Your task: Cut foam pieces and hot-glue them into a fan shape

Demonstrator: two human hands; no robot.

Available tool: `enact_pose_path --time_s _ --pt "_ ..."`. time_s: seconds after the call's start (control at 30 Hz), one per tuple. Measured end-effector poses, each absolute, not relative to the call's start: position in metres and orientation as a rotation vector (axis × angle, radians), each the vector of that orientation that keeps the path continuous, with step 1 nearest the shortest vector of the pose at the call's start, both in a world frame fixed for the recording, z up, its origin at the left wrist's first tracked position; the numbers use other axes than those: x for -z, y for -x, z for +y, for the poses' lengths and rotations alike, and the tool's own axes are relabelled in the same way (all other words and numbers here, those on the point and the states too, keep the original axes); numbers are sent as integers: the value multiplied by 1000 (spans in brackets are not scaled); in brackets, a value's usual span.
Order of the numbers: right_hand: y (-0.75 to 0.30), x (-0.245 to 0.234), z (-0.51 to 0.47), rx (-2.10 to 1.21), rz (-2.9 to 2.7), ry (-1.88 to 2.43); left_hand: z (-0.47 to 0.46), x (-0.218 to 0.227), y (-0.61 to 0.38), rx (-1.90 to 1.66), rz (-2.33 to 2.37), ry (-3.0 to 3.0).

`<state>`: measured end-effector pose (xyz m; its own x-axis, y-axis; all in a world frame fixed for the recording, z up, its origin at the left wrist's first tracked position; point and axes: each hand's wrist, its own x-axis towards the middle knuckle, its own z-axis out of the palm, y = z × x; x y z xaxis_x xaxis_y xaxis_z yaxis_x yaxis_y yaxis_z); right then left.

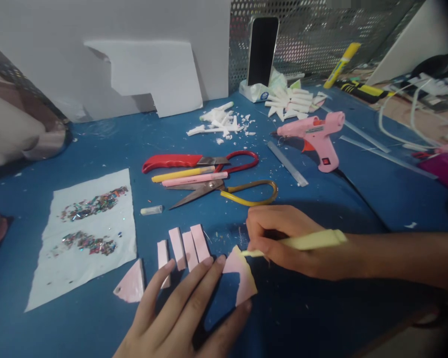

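Note:
My right hand is closed around a pale yellow marker, whose tip touches the edge of a pink wedge-shaped piece. Yellow colour runs along that curved edge. From below, my left hand reaches in with fingers stretched, the wedge braced between index fingertip and thumb. Just beyond these fingers several pink strips lie side by side, one strip among them. A second pink wedge with a small dark dot rests left of my left hand. Above the strips lies a clear marker cap.
Yellow-handled scissors, a red-handled tool, yellow and pink markers lie mid-table. A pink glue gun with cord sits right. Paper with glitter flakes lies left. Behind are white scraps and a phone.

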<state>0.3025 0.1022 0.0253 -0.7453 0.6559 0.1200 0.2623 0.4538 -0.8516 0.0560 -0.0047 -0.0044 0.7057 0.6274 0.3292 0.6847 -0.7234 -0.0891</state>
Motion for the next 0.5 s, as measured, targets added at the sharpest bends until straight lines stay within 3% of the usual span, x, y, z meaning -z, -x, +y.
enact_pose_path --time_s 0.5 --pt "-301 -27 103 -1236 -2258 787 -5 6 -56 444 -1082 2716"
